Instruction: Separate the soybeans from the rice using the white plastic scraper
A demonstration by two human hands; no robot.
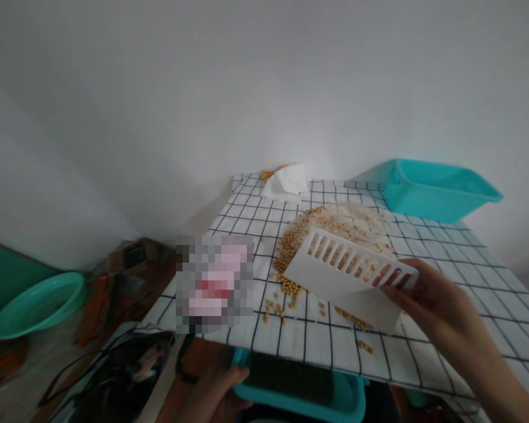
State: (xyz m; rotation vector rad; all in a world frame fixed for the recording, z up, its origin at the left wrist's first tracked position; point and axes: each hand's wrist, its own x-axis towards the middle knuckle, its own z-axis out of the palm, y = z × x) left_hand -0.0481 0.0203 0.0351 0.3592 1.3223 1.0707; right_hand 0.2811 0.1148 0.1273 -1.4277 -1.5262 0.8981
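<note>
My right hand (443,308) grips a white plastic piece (346,288) with a row of slots along its upper edge, fingers through the end slots. The piece stands tilted on the checked tablecloth (242,220), against a spread pile of yellow beans (291,241) and pale grains (348,217). Several loose beans lie scattered towards the table's front edge. Below that edge, my left hand (223,388) is closed on the left end of a turquoise tray (291,395). Dark green, fine contents, too dim to name, fill the tray. Part of the left hand is hidden.
A turquoise bin (432,197) stands at the back right by the wall. White crumpled packaging (288,181) lies at the back. A blurred-out pink object (216,282) lies on the left table edge. On the floor are a green basin (39,305) and a dark bag (119,376).
</note>
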